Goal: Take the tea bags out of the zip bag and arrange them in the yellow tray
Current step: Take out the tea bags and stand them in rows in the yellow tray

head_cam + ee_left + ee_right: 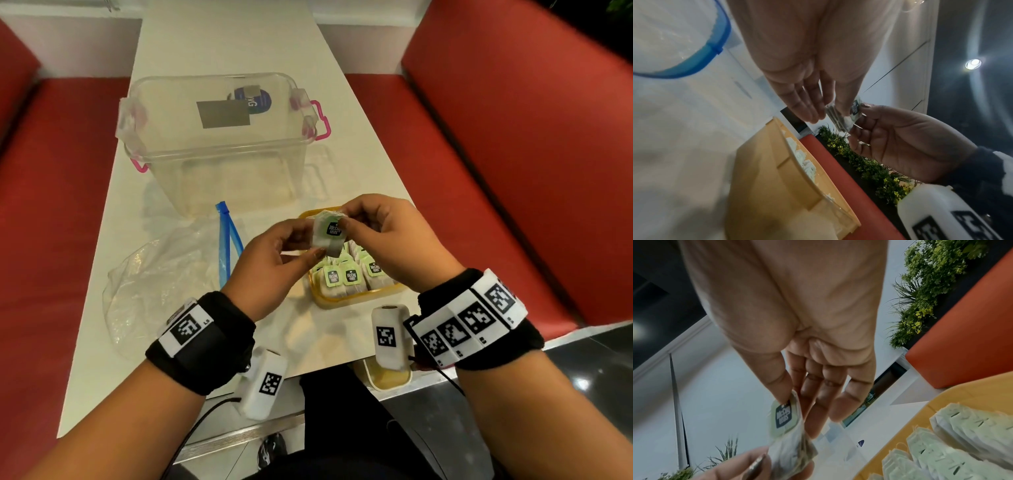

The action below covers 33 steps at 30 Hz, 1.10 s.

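Both hands hold a small stack of tea bags (328, 233) with a green and black tag, in the air just above the yellow tray (342, 302). My left hand (310, 240) pinches its lower left side between thumb and fingers. My right hand (344, 217) pinches the top by the tag (784, 416). Several tea bags (349, 279) stand in rows inside the tray, also seen as tea bags (941, 443) in the right wrist view. The clear zip bag (161, 274) with a blue zipper (226, 240) lies open and flat on the table, left of the tray.
A large clear plastic box (219, 137) with pink clips stands on the white table (239, 41) behind the tray and the bag. A cream container (387, 378) sits at the table's near edge under my right wrist. Red bench seats (513, 154) flank the table.
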{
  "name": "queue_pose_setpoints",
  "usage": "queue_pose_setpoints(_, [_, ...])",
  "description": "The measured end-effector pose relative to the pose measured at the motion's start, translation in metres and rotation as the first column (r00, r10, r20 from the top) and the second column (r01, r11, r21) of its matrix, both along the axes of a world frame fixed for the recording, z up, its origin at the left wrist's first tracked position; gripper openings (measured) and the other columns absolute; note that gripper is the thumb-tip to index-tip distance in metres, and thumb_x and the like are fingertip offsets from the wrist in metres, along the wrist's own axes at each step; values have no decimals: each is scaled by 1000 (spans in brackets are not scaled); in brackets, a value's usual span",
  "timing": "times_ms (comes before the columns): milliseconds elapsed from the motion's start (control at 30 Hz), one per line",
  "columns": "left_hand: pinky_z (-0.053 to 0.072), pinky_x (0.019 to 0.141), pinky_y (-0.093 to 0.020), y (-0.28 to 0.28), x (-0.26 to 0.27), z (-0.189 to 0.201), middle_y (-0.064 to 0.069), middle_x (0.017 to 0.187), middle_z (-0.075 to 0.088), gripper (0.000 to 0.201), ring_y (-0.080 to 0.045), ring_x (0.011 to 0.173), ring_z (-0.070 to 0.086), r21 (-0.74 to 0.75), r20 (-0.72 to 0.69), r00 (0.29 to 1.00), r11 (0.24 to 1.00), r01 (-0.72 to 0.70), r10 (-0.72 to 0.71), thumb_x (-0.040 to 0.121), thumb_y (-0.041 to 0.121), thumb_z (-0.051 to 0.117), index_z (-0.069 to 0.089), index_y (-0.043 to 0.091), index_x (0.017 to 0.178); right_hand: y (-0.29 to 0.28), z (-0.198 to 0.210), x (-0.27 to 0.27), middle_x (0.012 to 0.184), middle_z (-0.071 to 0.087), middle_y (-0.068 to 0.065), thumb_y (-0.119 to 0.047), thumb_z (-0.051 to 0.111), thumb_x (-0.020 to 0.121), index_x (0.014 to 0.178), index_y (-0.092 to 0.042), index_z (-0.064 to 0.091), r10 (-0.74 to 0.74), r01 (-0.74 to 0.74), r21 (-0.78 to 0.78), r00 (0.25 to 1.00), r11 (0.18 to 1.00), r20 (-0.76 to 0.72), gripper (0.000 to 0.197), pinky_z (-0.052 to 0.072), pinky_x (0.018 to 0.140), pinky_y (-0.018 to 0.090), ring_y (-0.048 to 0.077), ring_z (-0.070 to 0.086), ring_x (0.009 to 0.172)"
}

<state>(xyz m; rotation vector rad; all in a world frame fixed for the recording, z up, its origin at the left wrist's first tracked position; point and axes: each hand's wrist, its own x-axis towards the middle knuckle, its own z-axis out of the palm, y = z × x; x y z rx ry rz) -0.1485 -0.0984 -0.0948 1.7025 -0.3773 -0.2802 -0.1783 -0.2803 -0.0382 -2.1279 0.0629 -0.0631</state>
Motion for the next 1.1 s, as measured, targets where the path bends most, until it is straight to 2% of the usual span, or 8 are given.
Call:
queue_pose_setpoints(100, [54,80,-27,-7,-4,-1,5,96,72,23,-11,90,68,-34,-8,999,999,-31,31,84,12,71,66,21,104,-5,-2,3,81,72,2,-19,61,89,91,-20,68,12,-12,14,1000,1000,-2,7,56,68,43,23,66,73])
queue_pose_setpoints(200, [54,78,-23,-12,-5,-2,12,84,72,21,-6,81,68,-35,-16,999,999,-35,34,82,11,74,66,25,95,-11,-4,6,86,72,7,-12,64,88,95,-16,67,29,-26,58,999,998,-38,9,56,74,52,32,68,80])
queue_pose_setpoints(267, [56,78,-26,-16,-4,-5,6,85,73,19,-10,81,69,-15,-23,999,999,-32,32,82,13,75,67,21,97,-14,-5,7,87,73,6,-10,68,85,95,-17,69,58,-54,60,996,997,-64,13,58,73,50,29,70,79])
queue_pose_setpoints(400, [53,70,-22,-19,-3,-7,4,92,71,24,-10,79,67,75,-15,998,995,-62,64,81,24,77,67,18,102,-23,-3,13,71,66,-5,-3,66,86,95,-12,68,102,-107,-42,988,993,-117,13,43,55,12,-5,58,55])
queue_pose_setpoints(567, [50,64,-22,-11,1,-15,5,89,64,19,-10,72,62,255,94,976,942,-217,199,84,30,71,62,21,98,-39,-4,25,77,66,12,-10,66,86,95,-17,66,170,-280,-325,929,903,-327,12,47,62,30,14,55,63])
queue_pose_setpoints(700, [55,72,-36,-8,-1,-23,3,88,60,26,-17,71,63,315,-1,983,933,-173,182,82,26,74,57,20,100,-37,-16,25,62,53,-2,-12,67,86,105,-17,67,191,-395,-342,845,853,-499,20,42,59,26,9,49,54])
queue_pose_setpoints(867, [57,74,-41,-10,-3,-25,0,85,67,29,-20,70,68,299,-88,977,941,-160,195,82,21,74,56,20,104,-30,-36,25,62,45,-9,-14,70,83,105,-18,66,122,-366,-429,859,826,-498,23,30,50,19,5,41,55])
queue_pose_setpoints(1100, [59,66,-34,-10,-6,-22,-7,87,69,29,-19,62,70,268,-149,967,950,-160,205,84,19,72,56,17,108,-28,-40,24,92,67,-2,-12,68,84,101,-17,70,63,-265,-465,912,844,-406,18,40,66,18,10,57,78])
